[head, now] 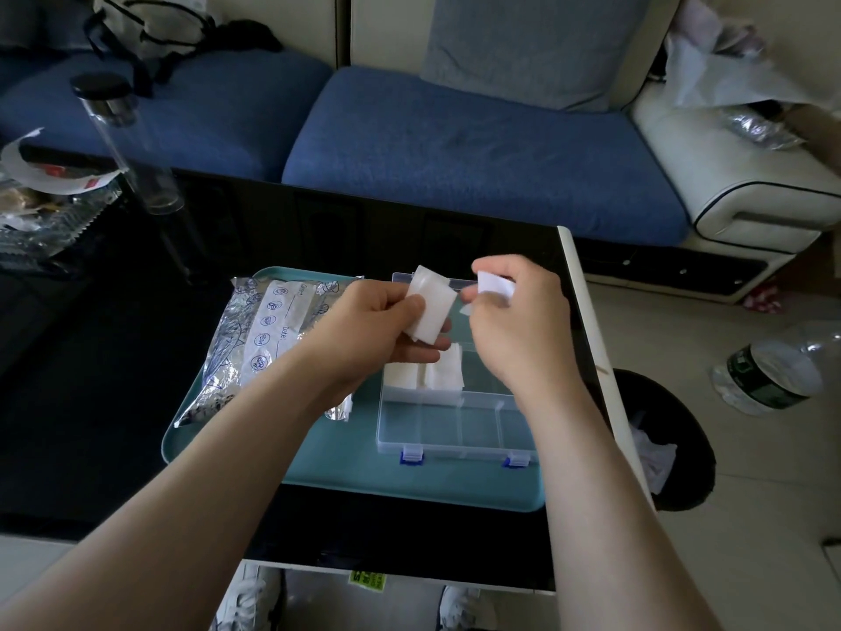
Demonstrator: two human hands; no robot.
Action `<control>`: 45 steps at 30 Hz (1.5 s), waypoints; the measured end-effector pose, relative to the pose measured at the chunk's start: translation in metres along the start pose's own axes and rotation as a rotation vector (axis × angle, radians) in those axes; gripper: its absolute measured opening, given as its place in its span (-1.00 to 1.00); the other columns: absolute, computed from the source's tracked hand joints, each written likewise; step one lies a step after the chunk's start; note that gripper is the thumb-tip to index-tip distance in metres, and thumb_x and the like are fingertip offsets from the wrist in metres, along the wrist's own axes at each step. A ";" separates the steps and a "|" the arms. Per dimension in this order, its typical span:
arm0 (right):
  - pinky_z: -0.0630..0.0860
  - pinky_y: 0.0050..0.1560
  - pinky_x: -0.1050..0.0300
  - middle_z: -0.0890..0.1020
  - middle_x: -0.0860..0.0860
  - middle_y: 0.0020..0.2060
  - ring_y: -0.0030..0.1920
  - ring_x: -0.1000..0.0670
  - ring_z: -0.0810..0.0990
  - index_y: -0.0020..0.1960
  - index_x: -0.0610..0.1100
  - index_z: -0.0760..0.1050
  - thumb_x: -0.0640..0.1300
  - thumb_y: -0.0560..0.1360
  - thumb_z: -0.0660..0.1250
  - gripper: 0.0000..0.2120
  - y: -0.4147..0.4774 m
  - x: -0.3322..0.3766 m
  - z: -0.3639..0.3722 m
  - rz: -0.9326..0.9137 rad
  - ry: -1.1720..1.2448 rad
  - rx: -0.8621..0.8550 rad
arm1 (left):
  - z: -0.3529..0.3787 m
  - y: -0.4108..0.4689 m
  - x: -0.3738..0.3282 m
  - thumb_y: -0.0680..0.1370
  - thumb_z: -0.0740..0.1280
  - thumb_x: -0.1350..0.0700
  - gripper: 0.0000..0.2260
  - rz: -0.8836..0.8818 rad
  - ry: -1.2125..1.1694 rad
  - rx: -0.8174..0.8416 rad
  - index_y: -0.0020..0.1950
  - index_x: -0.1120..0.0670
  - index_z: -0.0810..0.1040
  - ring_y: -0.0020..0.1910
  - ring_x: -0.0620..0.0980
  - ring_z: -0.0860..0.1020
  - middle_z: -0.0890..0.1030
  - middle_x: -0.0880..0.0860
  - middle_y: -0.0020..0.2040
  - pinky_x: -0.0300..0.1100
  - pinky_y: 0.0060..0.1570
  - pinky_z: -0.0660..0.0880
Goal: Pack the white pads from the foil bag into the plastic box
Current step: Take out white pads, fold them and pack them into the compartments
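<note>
Holding a small stack of white pads (430,307) between thumb and fingers, my left hand (377,330) was above the open plastic box (455,423). My right hand (519,321), just beside it but not touching, pinched one single pad (496,284). More pads (423,373) lay in a far compartment of the box. The foil bag (268,339) lay left of the box, both on the teal tray (346,471).
</note>
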State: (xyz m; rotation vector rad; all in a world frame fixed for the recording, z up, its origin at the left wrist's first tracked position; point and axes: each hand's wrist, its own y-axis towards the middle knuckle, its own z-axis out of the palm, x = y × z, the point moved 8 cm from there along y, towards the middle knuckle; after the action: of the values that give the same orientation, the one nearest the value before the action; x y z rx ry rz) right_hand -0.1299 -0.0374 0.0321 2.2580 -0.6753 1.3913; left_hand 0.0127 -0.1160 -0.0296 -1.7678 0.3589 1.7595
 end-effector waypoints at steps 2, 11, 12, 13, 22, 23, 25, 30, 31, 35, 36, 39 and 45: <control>0.52 -0.03 0.42 0.57 0.14 0.21 0.12 0.11 0.59 0.44 0.07 0.46 -0.36 0.57 0.29 -0.47 0.001 0.001 -0.002 -0.007 0.069 -0.006 | -0.008 0.002 0.002 0.76 0.17 0.18 -0.73 0.000 0.050 -0.075 0.36 0.25 0.56 0.01 0.11 0.75 0.73 0.21 0.10 -0.13 -0.09 0.68; 0.51 -0.29 0.49 0.69 0.18 0.00 -0.05 0.21 0.65 0.17 0.07 0.69 -0.18 0.49 0.58 -0.70 0.001 -0.013 -0.006 0.099 0.242 -0.037 | -0.006 0.004 0.004 0.76 0.10 0.22 -0.71 -0.032 -0.081 -0.082 0.37 0.27 0.53 0.07 0.16 0.74 0.68 0.29 0.17 -0.01 0.09 0.68; 0.46 -0.35 0.52 0.70 0.16 -0.02 -0.06 0.20 0.64 0.13 0.07 0.70 -0.18 0.49 0.58 -0.74 0.001 -0.016 -0.006 0.136 0.280 -0.044 | -0.003 0.004 0.004 0.76 0.10 0.22 -0.72 -0.036 -0.116 -0.075 0.36 0.27 0.53 0.08 0.15 0.74 0.68 0.29 0.17 0.01 0.12 0.67; 0.43 -0.39 0.53 0.71 0.15 -0.04 -0.08 0.20 0.64 0.09 0.07 0.69 -0.18 0.49 0.58 -0.76 0.001 -0.019 -0.007 0.171 0.329 -0.047 | 0.000 0.004 0.004 0.76 0.10 0.23 -0.72 -0.039 -0.151 -0.068 0.35 0.26 0.53 0.10 0.14 0.74 0.68 0.29 0.18 0.01 0.14 0.67; 0.60 -0.25 0.33 0.75 0.05 -0.04 -0.09 0.07 0.74 0.18 -0.02 0.70 -0.21 0.45 0.60 -0.67 -0.004 -0.027 0.007 0.266 0.465 -0.147 | 0.025 0.001 -0.001 0.74 0.07 0.28 -0.69 -0.080 -0.406 -0.016 0.36 0.27 0.54 0.21 0.26 0.68 0.67 0.33 0.21 0.18 0.31 0.57; 0.62 -0.22 0.30 0.76 0.06 -0.08 -0.13 0.09 0.75 0.14 -0.02 0.70 -0.22 0.43 0.61 -0.69 -0.003 -0.027 0.006 0.245 0.442 -0.169 | 0.025 0.000 -0.001 0.74 0.07 0.28 -0.69 -0.085 -0.435 -0.028 0.34 0.28 0.55 0.20 0.27 0.68 0.67 0.34 0.20 0.19 0.31 0.57; 0.65 -0.18 0.24 0.76 0.07 -0.14 -0.16 0.12 0.75 0.05 0.00 0.71 -0.17 0.41 0.64 -0.74 -0.003 -0.026 0.006 0.198 0.354 -0.222 | 0.025 0.000 -0.003 0.74 0.10 0.27 -0.72 -0.077 -0.449 -0.040 0.30 0.29 0.56 0.18 0.28 0.69 0.68 0.34 0.18 0.20 0.29 0.59; 0.73 -0.03 0.05 0.73 0.11 -0.11 -0.09 0.10 0.73 0.04 0.04 0.69 -0.13 0.46 0.60 -0.80 -0.004 -0.024 0.008 0.156 0.301 -0.313 | 0.027 0.000 -0.003 0.74 0.12 0.26 -0.71 -0.057 -0.404 -0.010 0.40 0.25 0.51 0.16 0.22 0.71 0.70 0.27 0.19 0.10 0.22 0.64; 0.73 -0.03 0.04 0.73 0.11 -0.11 -0.09 0.10 0.73 0.04 0.03 0.69 -0.13 0.46 0.59 -0.81 -0.004 -0.024 0.008 0.155 0.300 -0.325 | 0.027 0.000 -0.003 0.74 0.13 0.25 -0.72 -0.050 -0.398 -0.003 0.40 0.23 0.50 0.17 0.21 0.70 0.69 0.27 0.20 0.10 0.23 0.64; 0.73 -0.08 0.06 0.75 0.08 -0.17 -0.15 0.09 0.75 0.03 0.00 0.72 -0.09 0.43 0.64 -0.80 -0.004 -0.024 0.011 0.153 0.287 -0.281 | 0.023 0.001 -0.005 0.74 0.20 0.19 -0.74 -0.016 -0.348 -0.033 0.40 0.21 0.52 0.20 0.20 0.69 0.68 0.26 0.24 0.13 0.25 0.62; 0.73 -0.08 0.08 0.76 0.09 -0.17 -0.15 0.11 0.75 0.05 -0.01 0.73 -0.08 0.43 0.64 -0.79 -0.004 -0.023 0.012 0.144 0.280 -0.271 | 0.020 0.002 -0.005 0.74 0.19 0.20 -0.74 -0.012 -0.336 -0.054 0.39 0.21 0.52 0.20 0.19 0.69 0.68 0.26 0.23 0.15 0.26 0.61; 0.70 -0.05 0.10 0.77 0.10 -0.18 -0.16 0.15 0.75 0.10 -0.06 0.73 -0.08 0.53 0.54 -0.84 -0.003 -0.018 0.006 0.078 0.265 -0.289 | 0.012 0.004 -0.003 0.75 0.14 0.23 -0.74 -0.010 -0.323 -0.098 0.39 0.24 0.50 0.17 0.20 0.71 0.70 0.25 0.20 0.19 0.27 0.59; 0.68 -0.06 -0.20 0.70 -0.08 -0.21 -0.12 -0.10 0.70 -0.09 -0.15 0.63 -0.05 0.70 0.23 -0.69 -0.003 -0.003 0.028 0.086 0.207 -0.085 | 0.012 -0.002 -0.007 0.77 0.09 0.22 -0.72 -0.029 -0.361 -0.114 0.30 0.27 0.56 0.03 0.14 0.75 0.72 0.24 0.10 0.00 0.02 0.70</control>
State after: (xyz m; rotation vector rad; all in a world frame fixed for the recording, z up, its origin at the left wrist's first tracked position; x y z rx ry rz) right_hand -0.1100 -0.0502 0.0172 2.0057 -0.7542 1.5795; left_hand 0.0038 -0.1094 -0.0213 -1.4783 0.0826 2.0630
